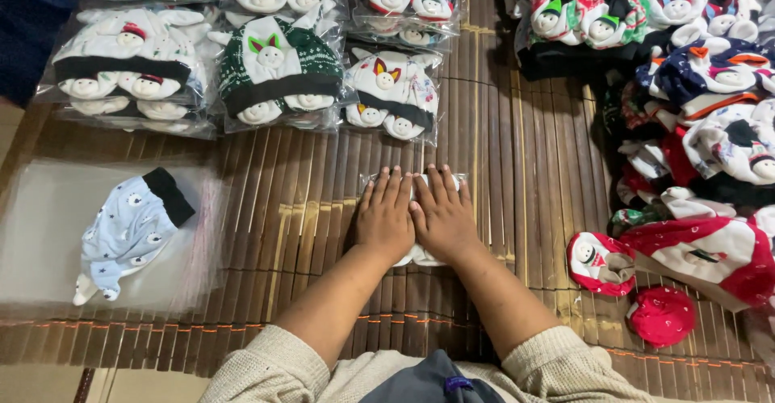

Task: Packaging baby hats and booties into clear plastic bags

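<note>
left hand (384, 221) + right hand (442, 219): side by side, fingers (395, 186) flat, slightly spread | pressing small white clear-bagged garment (416, 253) | on brown bamboo slat mat (517, 177)

A small white garment in a clear bag (413, 183) lies flat on the slatted mat, centre; mostly covered, so details stay unclear.

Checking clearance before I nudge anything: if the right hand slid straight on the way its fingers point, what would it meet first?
Probably the clear packet of white bear-faced baby clothes. The right hand points up the bamboo mat, with only bare slats between.
</note>
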